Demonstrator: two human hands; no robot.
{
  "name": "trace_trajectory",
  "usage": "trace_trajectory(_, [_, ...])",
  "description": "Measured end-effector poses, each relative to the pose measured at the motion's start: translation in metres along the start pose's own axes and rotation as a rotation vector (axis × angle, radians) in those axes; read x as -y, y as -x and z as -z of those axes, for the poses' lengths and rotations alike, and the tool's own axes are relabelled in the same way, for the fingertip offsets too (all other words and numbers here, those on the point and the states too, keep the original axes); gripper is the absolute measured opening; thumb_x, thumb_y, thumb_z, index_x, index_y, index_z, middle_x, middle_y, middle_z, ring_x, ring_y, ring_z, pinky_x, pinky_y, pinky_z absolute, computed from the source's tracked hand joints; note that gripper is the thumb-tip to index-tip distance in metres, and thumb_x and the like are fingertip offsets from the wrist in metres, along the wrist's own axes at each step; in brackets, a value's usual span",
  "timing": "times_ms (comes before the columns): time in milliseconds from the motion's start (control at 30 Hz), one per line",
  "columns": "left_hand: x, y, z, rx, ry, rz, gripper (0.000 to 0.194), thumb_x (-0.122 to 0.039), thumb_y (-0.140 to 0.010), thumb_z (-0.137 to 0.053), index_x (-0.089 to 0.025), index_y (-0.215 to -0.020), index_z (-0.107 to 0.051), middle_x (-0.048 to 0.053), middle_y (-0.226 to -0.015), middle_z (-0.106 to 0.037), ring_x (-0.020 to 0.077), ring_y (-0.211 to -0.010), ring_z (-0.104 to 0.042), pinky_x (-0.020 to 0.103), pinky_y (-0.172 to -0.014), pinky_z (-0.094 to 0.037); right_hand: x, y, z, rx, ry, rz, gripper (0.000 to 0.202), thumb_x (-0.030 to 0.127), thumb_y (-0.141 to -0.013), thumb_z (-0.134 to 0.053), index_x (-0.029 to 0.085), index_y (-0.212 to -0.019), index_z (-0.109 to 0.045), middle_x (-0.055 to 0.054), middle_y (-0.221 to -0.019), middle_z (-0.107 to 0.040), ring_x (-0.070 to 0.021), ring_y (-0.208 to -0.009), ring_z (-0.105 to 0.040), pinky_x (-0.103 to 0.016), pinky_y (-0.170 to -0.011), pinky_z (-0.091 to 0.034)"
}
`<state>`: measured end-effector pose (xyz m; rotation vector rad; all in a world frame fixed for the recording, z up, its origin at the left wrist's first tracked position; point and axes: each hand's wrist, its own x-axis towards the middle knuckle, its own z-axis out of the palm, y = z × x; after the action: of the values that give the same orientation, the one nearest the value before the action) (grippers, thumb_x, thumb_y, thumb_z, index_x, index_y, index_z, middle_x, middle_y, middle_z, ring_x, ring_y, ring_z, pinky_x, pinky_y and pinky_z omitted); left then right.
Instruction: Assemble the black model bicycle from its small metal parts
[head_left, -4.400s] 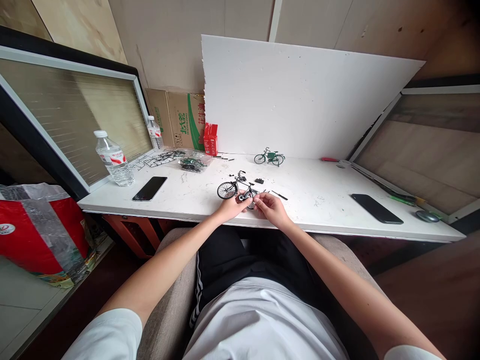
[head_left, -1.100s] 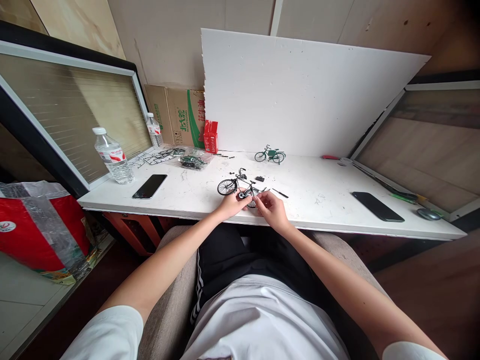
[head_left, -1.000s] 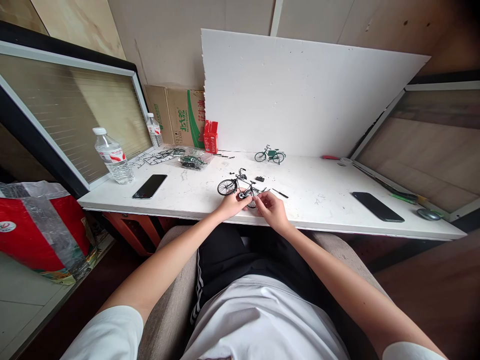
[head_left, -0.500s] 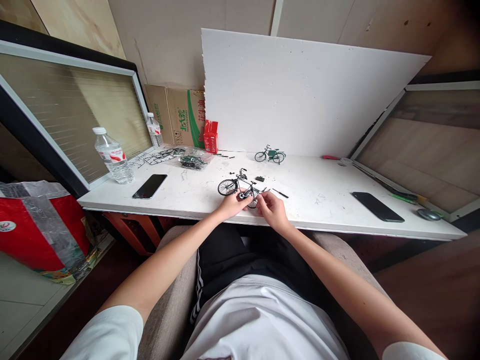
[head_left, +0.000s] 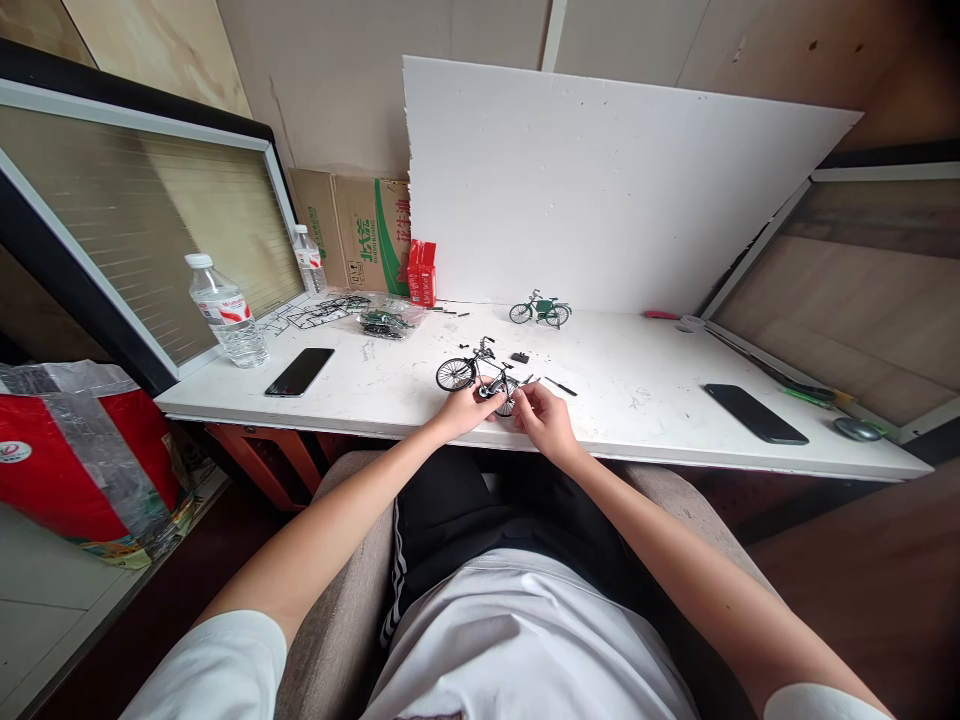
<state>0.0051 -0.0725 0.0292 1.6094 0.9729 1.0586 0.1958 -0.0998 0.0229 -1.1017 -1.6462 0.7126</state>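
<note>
A black model bicycle [head_left: 475,368] is tilted over the front part of the white table, its front wheel and handlebar to the left. My left hand [head_left: 463,412] is closed around the lower middle of it, near the pedals. Thumb and index finger of my right hand [head_left: 548,415] are pinched at the edge of the rear wheel; a small part between them cannot be made out. Beyond the bicycle lies a small dark piece [head_left: 520,357], and a thin black rod [head_left: 560,386] lies to the right.
A green model bicycle [head_left: 545,308] stands before the white board [head_left: 600,190]. Leftward are a bag of green parts [head_left: 386,320], black part frames [head_left: 319,312], a phone [head_left: 300,372] and a water bottle [head_left: 229,318]. Another phone [head_left: 755,413] and a mouse [head_left: 856,429] lie at right.
</note>
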Motion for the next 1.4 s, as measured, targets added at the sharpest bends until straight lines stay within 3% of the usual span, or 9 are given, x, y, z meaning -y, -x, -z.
trace_trajectory(233, [-0.005,0.002,-0.001,-0.002,-0.003,-0.002,0.034,-0.036,-0.092,-0.073,-0.016,-0.118,-0.067,0.008,-0.104,-0.078,0.0177,-0.077,-0.074,0.031,-0.078,-0.062,0.001,0.001,0.0,0.001,0.027,0.026,0.045,0.067,-0.099,-0.055,0.023,-0.091,-0.059,-0.003,-0.074,-0.066,-0.0194,-0.059,-0.065,-0.032,-0.057,-0.056])
trace_trajectory(733, [0.013,-0.004,-0.002,0.0,-0.037,-0.083,0.033,-0.037,-0.093,-0.071,-0.017,-0.118,-0.069,0.009,-0.112,-0.077,0.0182,-0.083,-0.074,0.03,-0.078,-0.062,-0.002,0.001,0.0,0.018,0.081,0.044,0.046,0.067,-0.099,-0.054,0.022,-0.092,-0.06,-0.003,-0.073,-0.067,-0.0182,-0.06,-0.063,-0.031,-0.059,-0.056])
trace_trajectory(1400, [-0.006,0.002,-0.002,0.003,0.005,0.017,0.036,-0.035,-0.091,-0.074,-0.015,-0.12,-0.067,0.011,-0.115,-0.076,0.0175,-0.08,-0.074,0.031,-0.077,-0.062,0.002,0.001,-0.001,0.004,0.065,0.046,0.049,0.07,-0.099,-0.051,0.022,-0.092,-0.06,-0.003,-0.074,-0.067,-0.0189,-0.061,-0.063,-0.032,-0.06,-0.053])
